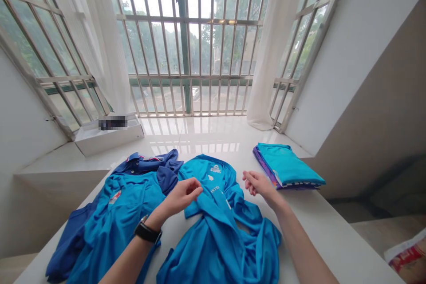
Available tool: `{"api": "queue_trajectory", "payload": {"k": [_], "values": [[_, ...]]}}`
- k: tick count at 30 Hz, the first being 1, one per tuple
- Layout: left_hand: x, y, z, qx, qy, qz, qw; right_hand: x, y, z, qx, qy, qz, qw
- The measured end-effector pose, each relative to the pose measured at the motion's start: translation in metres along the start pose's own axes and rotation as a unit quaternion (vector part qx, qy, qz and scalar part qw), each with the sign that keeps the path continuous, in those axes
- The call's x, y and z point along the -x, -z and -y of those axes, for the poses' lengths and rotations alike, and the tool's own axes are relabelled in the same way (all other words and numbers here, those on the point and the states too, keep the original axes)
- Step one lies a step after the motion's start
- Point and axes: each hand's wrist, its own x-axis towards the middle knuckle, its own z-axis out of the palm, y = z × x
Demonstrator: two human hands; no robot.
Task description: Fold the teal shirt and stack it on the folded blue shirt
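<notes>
Hovering above your work, both hands are released, fingers loosely curled. Your L hand (188,191), w/ a dark watch (148,231) at the wrist, is over the L edge of the blue PEAK shirt (216,235); whether its fingertips touch cloth, you can't tell. Your R hand (254,183), thumb nr the index finger, is just beyond the R edge of the same shirt, btwn it and the folded stack (289,162).

Blue PEAK shirt: ctr of the white tabletop (342,244), unfolded, white logo & lettering up at the far end, lower part rumpled & twisted toward you. To its L: second blue shirt (115,217), red-&-white badge on the chest, lying partly over a navy polo (169,176), buttoned collar at the far end. Folded stack, far R: turquoise piece on top, purple-patterned cloth beneath.

Bkgd: white box (109,138), far L on the ledge, w/ a pixelated dark patch on top; barred window (186,44), white curtains (268,53) either side.
</notes>
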Motion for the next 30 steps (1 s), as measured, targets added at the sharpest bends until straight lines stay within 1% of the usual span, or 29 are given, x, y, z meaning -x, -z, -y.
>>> {"api": "queue_trajectory", "payload": {"k": [1, 2, 3, 6, 7, 8, 9, 11, 13, 16, 18, 19, 22, 24, 27, 28, 30], "values": [[-0.003, -0.005, 0.004, -0.059, -0.019, -0.038, 0.997, -0.005, -0.003, -0.004, 0.049, -0.013, -0.031, 0.998], [-0.004, -0.01, 0.008, -0.114, -0.032, -0.058, 0.991, -0.007, -0.006, -0.009, 0.093, -0.025, -0.04, 0.995], [-0.004, -0.013, 0.012, -0.163, -0.038, -0.061, 0.984, -0.009, -0.007, -0.012, 0.128, -0.036, -0.027, 0.991], [-0.001, -0.018, 0.018, -0.259, -0.041, -0.03, 0.964, -0.005, -0.011, -0.016, 0.175, -0.05, 0.073, 0.981], [0.001, -0.019, 0.019, -0.278, -0.044, -0.023, 0.959, -0.003, -0.013, -0.015, 0.183, -0.04, 0.098, 0.977], [0.002, -0.019, 0.02, -0.291, -0.047, -0.021, 0.955, -0.001, -0.015, -0.014, 0.192, -0.018, 0.11, 0.975], [0.002, -0.019, 0.02, -0.3, -0.05, -0.022, 0.952, -0.001, -0.017, -0.013, 0.203, 0.015, 0.107, 0.973], [0.002, -0.02, 0.019, -0.309, -0.05, -0.021, 0.95, -0.002, -0.02, -0.011, 0.219, 0.094, 0.075, 0.968], [0.002, -0.021, 0.018, -0.312, -0.045, -0.014, 0.949, -0.005, -0.021, -0.01, 0.206, 0.148, 0.021, 0.967], [0.0, -0.021, 0.02, -0.306, -0.044, -0.011, 0.951, -0.011, -0.013, -0.012, 0.143, 0.169, -0.102, 0.97], [-0.001, -0.022, 0.024, -0.302, -0.053, -0.015, 0.952, -0.014, -0.006, -0.014, 0.101, 0.155, -0.179, 0.966], [-0.001, -0.022, 0.026, -0.3, -0.06, -0.017, 0.952, -0.016, -0.003, -0.016, 0.078, 0.14, -0.203, 0.966], [-0.003, -0.02, 0.032, -0.292, -0.077, -0.022, 0.953, -0.02, 0.003, -0.021, -0.009, 0.106, -0.23, 0.968], [-0.004, -0.017, 0.034, -0.284, -0.088, -0.031, 0.954, -0.022, 0.004, -0.024, -0.035, 0.123, -0.255, 0.959], [-0.005, -0.008, 0.035, -0.28, -0.102, -0.058, 0.953, -0.026, 0.007, -0.027, 0.022, 0.155, -0.296, 0.942], [-0.005, -0.004, 0.036, -0.281, -0.101, -0.073, 0.951, -0.027, 0.008, -0.029, 0.048, 0.162, -0.3, 0.939], [-0.006, 0.003, 0.039, -0.289, -0.089, -0.108, 0.947, -0.031, 0.01, -0.033, 0.084, 0.18, -0.288, 0.937]]}}
